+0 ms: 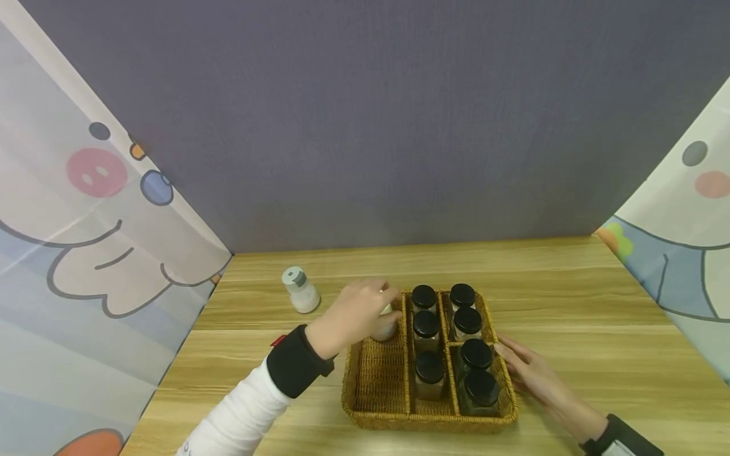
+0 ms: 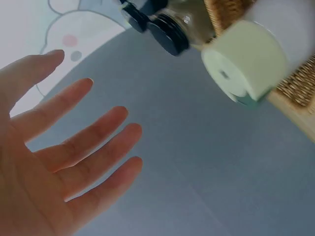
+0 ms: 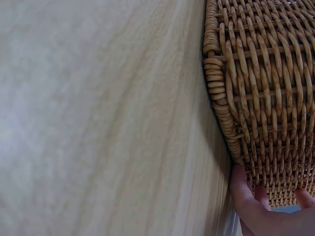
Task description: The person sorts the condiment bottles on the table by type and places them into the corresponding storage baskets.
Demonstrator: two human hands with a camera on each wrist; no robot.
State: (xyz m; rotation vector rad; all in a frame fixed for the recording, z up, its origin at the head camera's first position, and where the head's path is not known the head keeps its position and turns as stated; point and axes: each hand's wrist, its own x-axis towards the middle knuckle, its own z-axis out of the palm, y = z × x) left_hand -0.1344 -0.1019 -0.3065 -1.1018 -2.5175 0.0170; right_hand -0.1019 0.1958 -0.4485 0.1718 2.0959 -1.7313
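A seasoning shaker with a pale green cap stands in the left compartment of a woven basket, toward its back. Above and beside it is my left hand; the left wrist view shows its fingers spread and straight, apart from the shaker. My right hand touches the basket's right outer side, its fingertips against the weave low on the wall. Several black-lidded jars fill the middle and right compartments.
A second shaker with a pale cap stands on the wooden table, left of the basket. A small red item lies partly behind the left wrist. A grey panel rises behind the table, with printed cloths at both sides.
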